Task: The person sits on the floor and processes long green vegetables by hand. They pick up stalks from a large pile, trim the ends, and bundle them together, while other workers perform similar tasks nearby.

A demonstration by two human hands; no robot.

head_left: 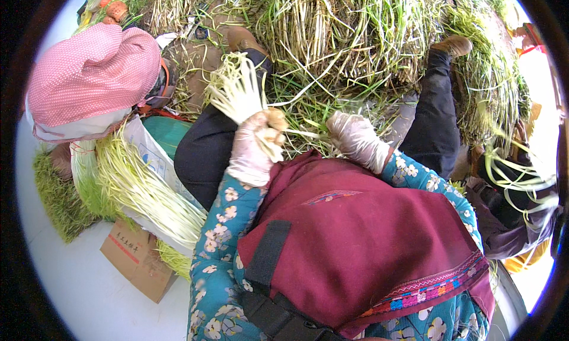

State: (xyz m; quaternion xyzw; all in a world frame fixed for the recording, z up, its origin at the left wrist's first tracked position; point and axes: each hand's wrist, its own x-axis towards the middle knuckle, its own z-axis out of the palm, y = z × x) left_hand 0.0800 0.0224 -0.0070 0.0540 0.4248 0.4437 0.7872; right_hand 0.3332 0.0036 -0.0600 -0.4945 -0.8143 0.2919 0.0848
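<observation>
Fingers of the left hand [256, 146] clasp a pale chive bunch [237, 91].

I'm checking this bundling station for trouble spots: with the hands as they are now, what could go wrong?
1. The left hand grips the bunch of pale stalks low down, and its tops fan loose, so stalks might slip out.
2. The right hand reaches into the tangled heap of green stalks; a pull could drag extra stalks along.
3. The neighbour's pink head covering sits close beside the bunch; a swing could brush it.
</observation>
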